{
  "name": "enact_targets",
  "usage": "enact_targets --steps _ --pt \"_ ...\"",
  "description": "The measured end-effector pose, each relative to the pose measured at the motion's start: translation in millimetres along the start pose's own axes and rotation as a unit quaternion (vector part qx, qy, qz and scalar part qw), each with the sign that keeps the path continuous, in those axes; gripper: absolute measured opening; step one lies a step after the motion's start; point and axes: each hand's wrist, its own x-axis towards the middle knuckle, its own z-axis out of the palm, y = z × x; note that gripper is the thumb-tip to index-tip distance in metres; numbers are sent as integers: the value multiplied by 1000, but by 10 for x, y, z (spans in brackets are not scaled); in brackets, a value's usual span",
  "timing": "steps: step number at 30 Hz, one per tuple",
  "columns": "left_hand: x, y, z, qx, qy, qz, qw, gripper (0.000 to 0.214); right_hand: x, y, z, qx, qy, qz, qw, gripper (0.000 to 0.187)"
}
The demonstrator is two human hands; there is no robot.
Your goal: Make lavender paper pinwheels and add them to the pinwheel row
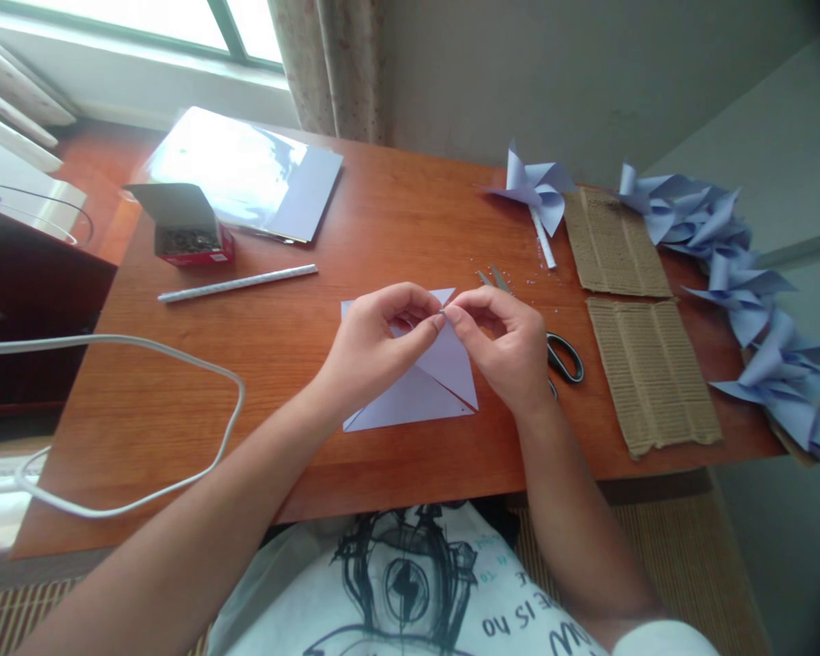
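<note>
A square of pale lilac paper [410,401] lies on the table in front of me, with slits running from its corners toward the middle and a small dark dot near its lower right corner. Over its upper right part, my left hand [389,333] is closed in a pinch. My right hand [502,337] pinches against it, fingertips meeting. Between them shows a tiny dark, shiny speck, too small to name. Scissors [566,357] lie partly hidden behind my right hand, blades pointing away.
A red box [198,246] of small metal pieces stands open at left, near a rolled paper stick [239,283] and a plastic-sleeved paper stack [246,173]. White cable [236,401] loops leftward. Rightward are a paper pinwheel [537,187], cardboard pieces [656,374] and several more pinwheels [752,292].
</note>
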Motion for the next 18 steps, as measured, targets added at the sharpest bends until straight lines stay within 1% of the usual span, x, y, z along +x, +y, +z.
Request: enact_targets --steps 12,18 --pt "4 -18 -1 -1 3 4 1000 15 -4 -16 -2 -13 3 -12 1000 8" --pt "-2 1 14 13 11 13 1000 12 0 -41 -1 -42 7 -28 999 7"
